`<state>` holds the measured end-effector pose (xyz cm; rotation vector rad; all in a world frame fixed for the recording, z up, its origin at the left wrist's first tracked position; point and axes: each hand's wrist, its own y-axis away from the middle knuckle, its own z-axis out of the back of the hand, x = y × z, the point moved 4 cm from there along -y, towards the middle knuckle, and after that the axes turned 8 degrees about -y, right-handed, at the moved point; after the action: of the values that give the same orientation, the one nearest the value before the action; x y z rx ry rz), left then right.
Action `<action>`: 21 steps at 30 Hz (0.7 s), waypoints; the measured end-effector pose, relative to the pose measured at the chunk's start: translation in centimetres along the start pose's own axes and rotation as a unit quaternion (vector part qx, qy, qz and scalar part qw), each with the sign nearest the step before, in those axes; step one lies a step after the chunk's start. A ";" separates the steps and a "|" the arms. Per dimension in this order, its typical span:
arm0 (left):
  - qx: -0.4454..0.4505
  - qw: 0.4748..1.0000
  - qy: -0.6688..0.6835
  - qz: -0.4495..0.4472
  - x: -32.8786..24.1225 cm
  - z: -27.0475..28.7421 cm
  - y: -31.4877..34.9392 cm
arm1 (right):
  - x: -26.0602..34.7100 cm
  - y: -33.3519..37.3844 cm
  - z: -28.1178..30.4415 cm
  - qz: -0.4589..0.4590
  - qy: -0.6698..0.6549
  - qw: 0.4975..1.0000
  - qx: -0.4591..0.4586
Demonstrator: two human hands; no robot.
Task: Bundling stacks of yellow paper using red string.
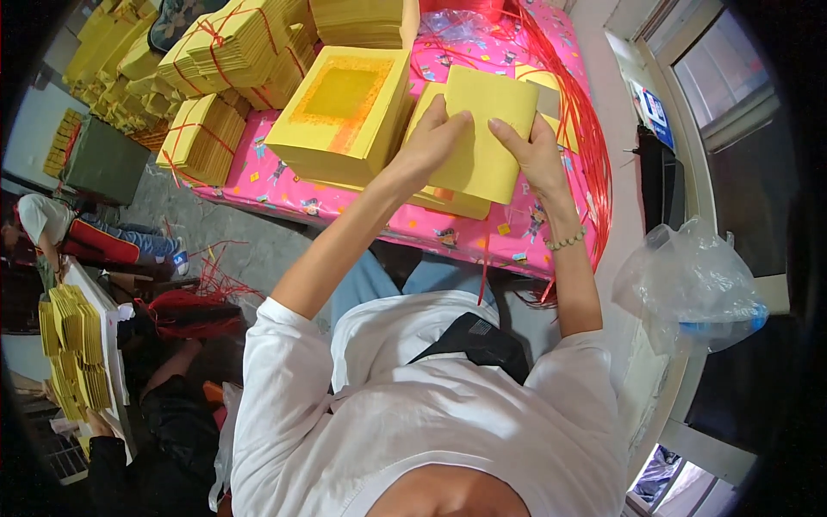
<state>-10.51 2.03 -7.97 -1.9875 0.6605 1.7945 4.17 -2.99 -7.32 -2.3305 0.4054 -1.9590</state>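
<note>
Both my hands grip a curved sheaf of yellow paper (491, 90) above the pink patterned tablecloth (405, 226). My left hand (438, 142) is closed on its left edge, thumb on top. On the right edge, my right hand (534, 153) pinches it, the fingers partly hidden behind the paper. Beneath lies a lower yellow paper stack (461, 203), mostly covered by the sheaf. A tall block of yellow paper (310, 159) with an orange and gold square on top stands to the left of my left hand.
Long red plastic strings (594, 164) hang over the table's right side. Red-tied yellow paper bundles (196, 138) stand at the far left. A clear plastic bag (689, 280) hangs by the window at right. At lower left, people work at a white table (114, 332) holding yellow stacks.
</note>
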 end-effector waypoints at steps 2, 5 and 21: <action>-0.020 0.996 -0.041 -0.075 -0.1 -0.1 0.4 | 0.5 0.2 -0.3 0.015 0.009 1.000 0.000; -0.029 0.989 -0.021 -0.145 -0.9 -0.5 1.5 | 0.8 0.7 -0.5 0.029 -0.004 1.000 0.000; -0.061 0.964 -0.019 -0.256 -1.2 -1.2 4.9 | 2.4 3.8 -2.1 0.125 -0.031 0.992 -0.001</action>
<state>-12.45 -2.52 -6.52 -1.9604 0.0070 1.5737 1.85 -7.01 -5.49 -2.2115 0.6593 -1.7667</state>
